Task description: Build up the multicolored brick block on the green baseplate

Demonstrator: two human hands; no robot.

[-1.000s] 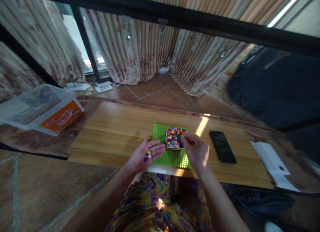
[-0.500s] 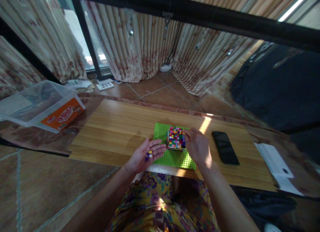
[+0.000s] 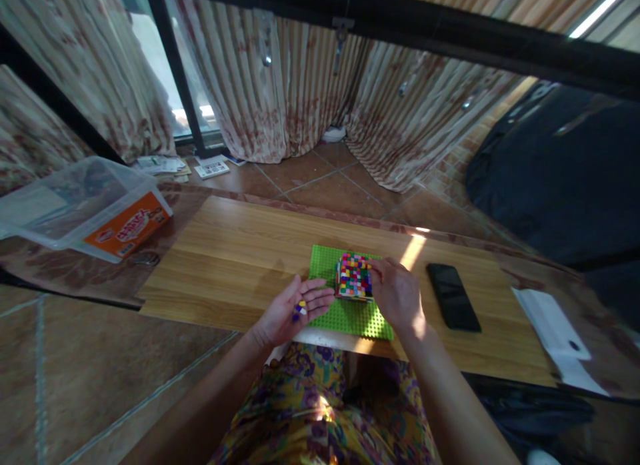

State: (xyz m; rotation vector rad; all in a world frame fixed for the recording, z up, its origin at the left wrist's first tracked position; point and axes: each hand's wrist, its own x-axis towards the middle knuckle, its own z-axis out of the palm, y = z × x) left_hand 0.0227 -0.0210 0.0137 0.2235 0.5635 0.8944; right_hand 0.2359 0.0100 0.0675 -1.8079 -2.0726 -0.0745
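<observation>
A block of small multicoloured toy bricks (image 3: 355, 277) stands on a green studded baseplate (image 3: 327, 323). To its left, my left hand (image 3: 295, 310) is palm up with the fingers stretched out. Several tiny bricks (image 3: 299, 310), purple, yellow and white, lie loose on that palm. My right hand (image 3: 399, 293) reaches over the block's right side, thumb and forefinger pinched at its upper right edge. Whatever is between those fingertips is too small and covered to make out.
The baseplate lies near the front edge of a wooden board (image 3: 235, 251). A black phone (image 3: 453, 297) is to the right, with a white paper piece (image 3: 550, 328) beyond it. A clear plastic bin (image 3: 95, 205) with an orange label stands at far left.
The view has shifted slightly. Both hands keep nearly the same pose, with my right fingertips still at the block's upper right edge.
</observation>
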